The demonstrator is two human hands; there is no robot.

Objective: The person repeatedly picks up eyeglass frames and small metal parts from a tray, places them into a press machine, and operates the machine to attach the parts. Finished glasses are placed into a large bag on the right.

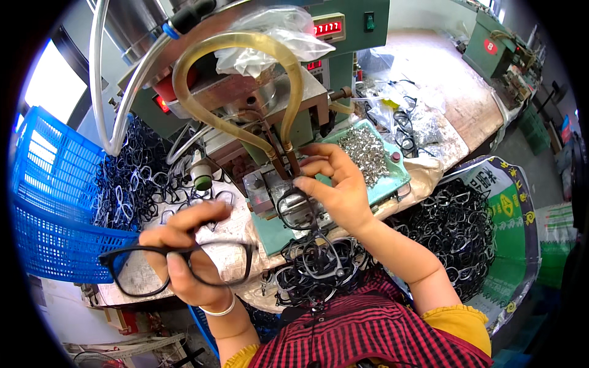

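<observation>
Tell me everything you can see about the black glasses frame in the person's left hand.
The black glasses frame is a front piece alone, with two roundish-square rims joined by a bridge; no temples or lenses show. It looks like dark plastic. It lies roughly level, tilted slightly, in front of the workbench's near edge. The left hand pinches it at the bridge, thumb over the front and fingers behind. Nothing else touches it.

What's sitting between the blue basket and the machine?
In the head view, a heap of dark spectacle frames fills the stretch between the blue basket and the machine.
</observation>
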